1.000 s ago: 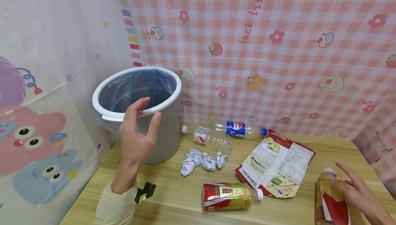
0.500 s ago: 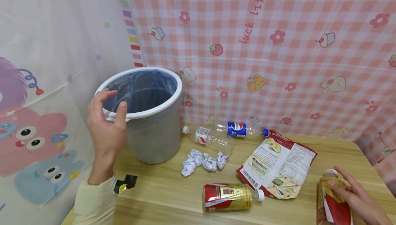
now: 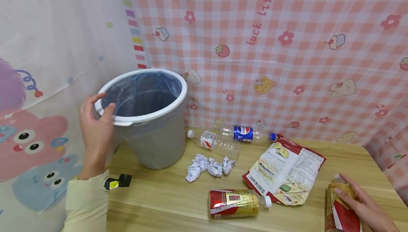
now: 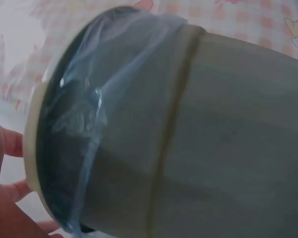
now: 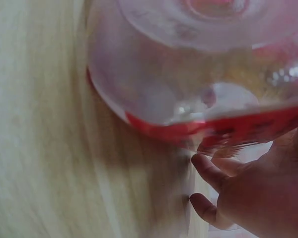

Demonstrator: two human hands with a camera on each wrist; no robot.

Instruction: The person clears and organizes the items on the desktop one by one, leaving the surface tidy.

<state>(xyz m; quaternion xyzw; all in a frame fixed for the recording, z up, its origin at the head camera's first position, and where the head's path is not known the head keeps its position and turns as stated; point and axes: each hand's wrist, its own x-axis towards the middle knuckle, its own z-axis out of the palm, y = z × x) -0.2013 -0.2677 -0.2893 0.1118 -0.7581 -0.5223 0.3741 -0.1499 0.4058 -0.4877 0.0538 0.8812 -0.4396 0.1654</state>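
Observation:
At the left side of a grey trash bin [image 3: 153, 143], my left hand [image 3: 95, 129] touches the white rim, thumb and fingers spread along it. The left wrist view shows fingertips [image 4: 20, 188] against the rim's outer edge and the clear bag liner [image 4: 97, 109] folded over the bin. On the right, my right hand [image 3: 364, 202] holds a drink bottle with a red and gold label [image 3: 339, 207], its thumb lying over the body. In the right wrist view the bottle's base [image 5: 188, 64] fills the top, and fingers [image 5: 208, 171] show beside the label.
A second red and gold bottle [image 3: 234, 203] lies in front. Behind it are crumpled papers [image 3: 197, 166], a clear bottle [image 3: 207, 139], a Pepsi bottle [image 3: 243, 133] and a chip bag [image 3: 287, 171]. All sit on a wooden table [image 3: 165, 203] against a checked cloth.
My left hand has moved left from in front of the bin to its left rim. My right hand has settled closer onto the bottle, which stays in place.

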